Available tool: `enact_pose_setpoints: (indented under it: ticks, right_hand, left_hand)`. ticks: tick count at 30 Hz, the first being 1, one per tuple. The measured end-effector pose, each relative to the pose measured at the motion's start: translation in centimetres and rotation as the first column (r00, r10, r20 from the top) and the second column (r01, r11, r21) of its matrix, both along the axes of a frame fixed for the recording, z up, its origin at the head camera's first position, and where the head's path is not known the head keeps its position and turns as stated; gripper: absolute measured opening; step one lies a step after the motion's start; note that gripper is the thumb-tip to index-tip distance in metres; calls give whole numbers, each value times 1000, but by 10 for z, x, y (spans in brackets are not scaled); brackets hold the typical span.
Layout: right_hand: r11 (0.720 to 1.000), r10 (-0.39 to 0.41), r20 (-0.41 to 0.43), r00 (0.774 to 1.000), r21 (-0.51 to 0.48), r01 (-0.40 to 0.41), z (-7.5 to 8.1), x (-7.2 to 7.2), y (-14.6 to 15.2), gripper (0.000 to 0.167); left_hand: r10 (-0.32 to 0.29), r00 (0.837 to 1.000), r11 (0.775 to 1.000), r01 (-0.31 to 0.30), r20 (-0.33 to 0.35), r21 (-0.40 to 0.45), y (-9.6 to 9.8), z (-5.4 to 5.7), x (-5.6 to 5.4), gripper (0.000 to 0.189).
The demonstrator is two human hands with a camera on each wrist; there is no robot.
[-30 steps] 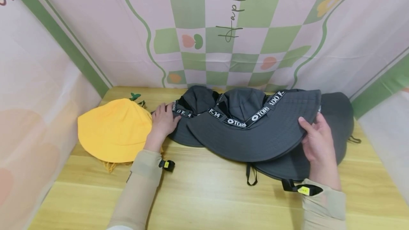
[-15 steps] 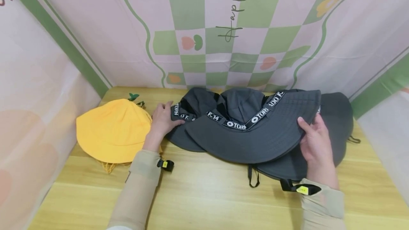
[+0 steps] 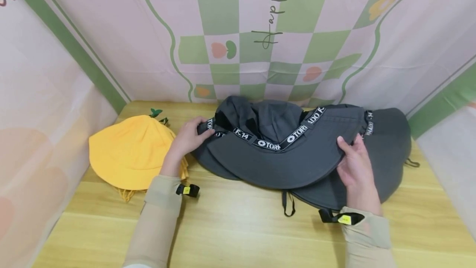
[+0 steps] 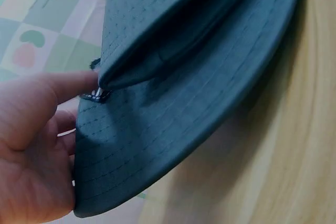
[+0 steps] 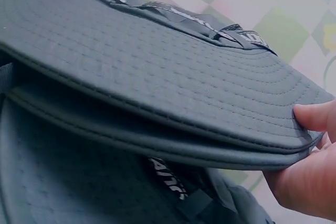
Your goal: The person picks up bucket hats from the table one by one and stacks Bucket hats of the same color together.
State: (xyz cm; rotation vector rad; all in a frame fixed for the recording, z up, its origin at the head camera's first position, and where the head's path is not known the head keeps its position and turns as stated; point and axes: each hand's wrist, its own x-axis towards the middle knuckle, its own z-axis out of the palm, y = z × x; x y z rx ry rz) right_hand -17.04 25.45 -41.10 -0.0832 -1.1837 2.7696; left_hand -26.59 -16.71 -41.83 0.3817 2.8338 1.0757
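A dark grey bucket hat [image 3: 275, 168] with a black-and-white lettered band lies uppermost among overlapping grey hats. My left hand [image 3: 189, 137] grips the left end of the grey hats at the band; in the left wrist view its thumb [image 4: 79, 83] meets the upper brim's corner, its other fingers partly hidden behind. On the other side, my right hand [image 3: 357, 168] pinches the brim. The right wrist view shows two stacked brims [image 5: 173, 98] between its thumb and fingers. Another grey hat [image 3: 390, 156] lies underneath at the right.
A yellow bucket hat [image 3: 130, 152] with yellow cords sits at the left of the wooden table [image 3: 238, 226]. A small green leaf-like piece [image 3: 155, 113] shows behind it. A black cord loop [image 3: 288, 204] hangs at the front. Printed cloth [image 3: 256, 53] stands behind the table.
My right hand has moved left with the upper brim, showing more of the right-hand hat and its band. My left hand has moved slightly right, bringing the hats' left parts closer together.
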Motion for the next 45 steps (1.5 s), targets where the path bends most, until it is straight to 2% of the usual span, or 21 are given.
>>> enact_pose_setpoints:
  ticks: [2,5,10,17,23,26,29,32,37,40,42,45]
  right_hand:
    - [1000,2,-3,1000,6,-2,-1,-1,-3,45]
    - [1000,7,7,1000,19,-8,-2,-3,-9,45]
    - [998,14,41,999,56,-16,-3,-5,-20,54]
    - [996,-13,105,994,88,3,-4,-9,-36,42]
    - [988,-56,178,982,152,29,-1,-11,-48,42]
    - [988,-60,190,980,152,31,0,-11,-51,44]
    - [981,-60,203,977,192,21,0,-12,-53,46]
    - [960,-22,232,972,277,-45,0,-11,-53,54]
    - [884,54,270,961,435,-172,2,-10,-53,71]
    - [856,80,276,958,472,-208,3,-9,-53,76]
    - [848,104,277,955,477,-231,4,-9,-53,78]
    - [837,160,277,947,471,-279,4,-9,-53,77]
  left_hand:
    - [-3,1000,1000,2,29,19,0,2,0,41]
    - [-4,997,1000,3,72,24,1,4,0,51]
    - [-15,995,1000,15,100,5,5,9,3,68]
    - [-46,998,998,48,41,-46,8,20,10,73]
    - [-74,997,994,75,12,-79,11,27,15,81]
    - [-86,996,993,85,-12,-78,10,28,16,74]
    - [-111,993,992,108,-45,-64,9,29,15,64]
    - [-152,985,988,149,-76,-40,6,30,15,54]
    - [-236,967,970,241,-93,46,-3,34,16,45]
    - [-271,959,951,279,-77,131,-9,37,17,43]
    - [-290,955,938,297,-66,182,-14,39,18,43]
    - [-313,947,922,321,-70,215,-19,40,19,42]
